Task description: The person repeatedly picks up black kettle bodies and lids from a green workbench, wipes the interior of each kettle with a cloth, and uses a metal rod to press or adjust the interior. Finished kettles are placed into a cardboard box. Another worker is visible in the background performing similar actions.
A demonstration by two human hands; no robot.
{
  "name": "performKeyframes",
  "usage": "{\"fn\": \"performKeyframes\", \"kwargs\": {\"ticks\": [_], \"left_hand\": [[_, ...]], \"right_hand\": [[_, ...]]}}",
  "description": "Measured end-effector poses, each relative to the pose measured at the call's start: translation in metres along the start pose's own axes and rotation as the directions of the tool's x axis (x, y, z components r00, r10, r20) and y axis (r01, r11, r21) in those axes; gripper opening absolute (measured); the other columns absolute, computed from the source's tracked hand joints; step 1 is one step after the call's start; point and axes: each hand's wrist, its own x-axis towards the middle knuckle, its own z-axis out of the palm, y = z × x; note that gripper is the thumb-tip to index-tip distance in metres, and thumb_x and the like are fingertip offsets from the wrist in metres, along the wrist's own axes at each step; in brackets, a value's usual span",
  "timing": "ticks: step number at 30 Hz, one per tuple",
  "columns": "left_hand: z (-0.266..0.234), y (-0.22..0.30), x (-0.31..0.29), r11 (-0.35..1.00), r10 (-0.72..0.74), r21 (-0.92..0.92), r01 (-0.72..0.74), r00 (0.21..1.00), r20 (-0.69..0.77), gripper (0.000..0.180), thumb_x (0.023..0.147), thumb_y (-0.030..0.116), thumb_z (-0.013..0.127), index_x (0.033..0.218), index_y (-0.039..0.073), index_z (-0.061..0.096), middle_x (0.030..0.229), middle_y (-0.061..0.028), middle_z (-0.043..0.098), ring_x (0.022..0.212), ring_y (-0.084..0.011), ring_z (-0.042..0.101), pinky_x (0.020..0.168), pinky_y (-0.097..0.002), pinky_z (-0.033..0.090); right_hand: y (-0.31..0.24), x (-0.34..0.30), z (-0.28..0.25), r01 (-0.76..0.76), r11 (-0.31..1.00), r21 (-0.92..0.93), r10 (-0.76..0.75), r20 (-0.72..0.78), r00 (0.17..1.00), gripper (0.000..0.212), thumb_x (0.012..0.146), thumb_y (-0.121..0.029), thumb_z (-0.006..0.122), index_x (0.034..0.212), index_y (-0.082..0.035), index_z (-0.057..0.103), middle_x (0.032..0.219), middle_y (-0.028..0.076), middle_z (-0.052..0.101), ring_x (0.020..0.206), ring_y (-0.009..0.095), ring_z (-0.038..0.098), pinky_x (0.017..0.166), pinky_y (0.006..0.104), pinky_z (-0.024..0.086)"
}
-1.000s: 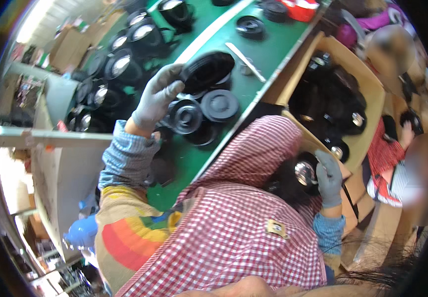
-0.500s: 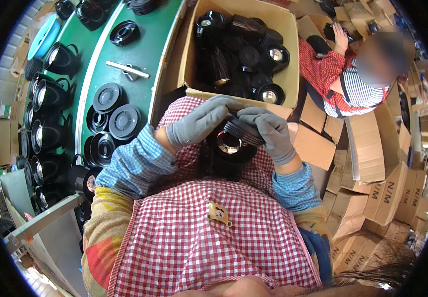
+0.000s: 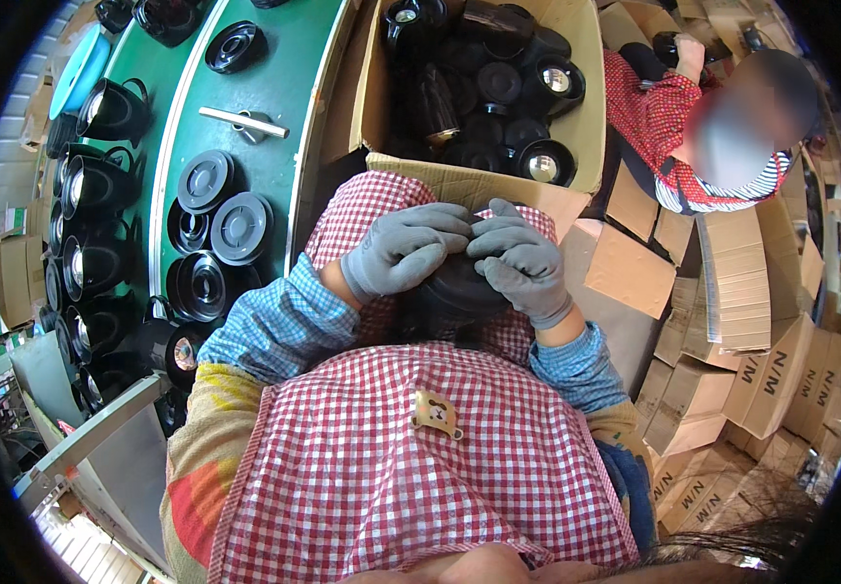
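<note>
A black round lid (image 3: 454, 290) lies over the mouth of a dark vessel on my lap, between my knees; most of the vessel is hidden beneath it. My left hand (image 3: 403, 251), in a grey glove, has its bent fingers on the lid's far left edge. Opposite it, my right hand (image 3: 525, 265), gloved the same way, grips the far right edge with curled fingers. The fingertips of both hands nearly meet at the far side of the lid. Just beyond my knees stands an open cardboard box (image 3: 479, 180) full of black pots and lids.
On the green bench (image 3: 245, 165) at left lie black lids (image 3: 242, 229), a metal bar (image 3: 243, 122) and a row of black pots (image 3: 99, 185). A metal frame (image 3: 94, 438) stands near my left elbow. Cardboard boxes (image 3: 770, 389) and a co-worker (image 3: 654, 127) are at right.
The lid has gone from tilted in my fingers to lying over the vessel's mouth, covering its shiny inside. Both hands have come closer together.
</note>
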Motion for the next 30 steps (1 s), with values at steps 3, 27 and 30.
{"fn": "performKeyframes", "kwargs": {"ticks": [3, 27, 30], "left_hand": [[0.001, -0.003, -0.001, 1.0, 0.025, -0.016, -0.025, 1.0, 0.005, 0.033, 0.099, 0.014, 0.047, 0.108, -0.007, 0.07, 0.121, -0.0248, 0.067, 0.121, -0.0404, 0.061, 0.107, -0.0476, 0.046], [-0.002, 0.052, 0.012, 0.76, -0.225, 0.637, 0.128, 0.971, 0.074, 0.101, 0.092, 0.077, 0.041, 0.157, 0.0, 0.03, 0.161, -0.0259, 0.031, 0.151, -0.0471, 0.023, 0.122, -0.0577, 0.009], [0.018, 0.056, 0.01, 0.768, -0.198, 0.636, 0.082, 0.974, 0.113, 0.103, 0.091, 0.078, 0.042, 0.157, 0.0, 0.031, 0.16, -0.0261, 0.034, 0.149, -0.0492, 0.025, 0.122, -0.0576, 0.011]], "right_hand": [[0.005, 0.001, 0.0, 0.018, 1.0, 0.014, -0.018, 0.002, 1.0, 0.032, 0.083, -0.003, 0.078, 0.067, -0.01, 0.051, 0.097, 0.007, 0.075, 0.106, 0.026, 0.068, 0.114, 0.0508, 0.037], [-0.015, -0.022, 0.006, -0.137, 0.93, -0.342, 0.174, 0.079, 0.982, 0.053, 0.105, -0.035, 0.04, 0.144, 0.0, 0.05, 0.148, 0.022, 0.05, 0.141, 0.037, 0.042, 0.119, 0.0512, 0.028], [-0.018, -0.006, 0.003, -0.196, 0.835, -0.515, 0.318, 0.159, 0.935, 0.051, 0.107, -0.03, 0.039, 0.146, 0.0, 0.048, 0.148, 0.023, 0.049, 0.142, 0.038, 0.042, 0.118, 0.049, 0.031]]}}
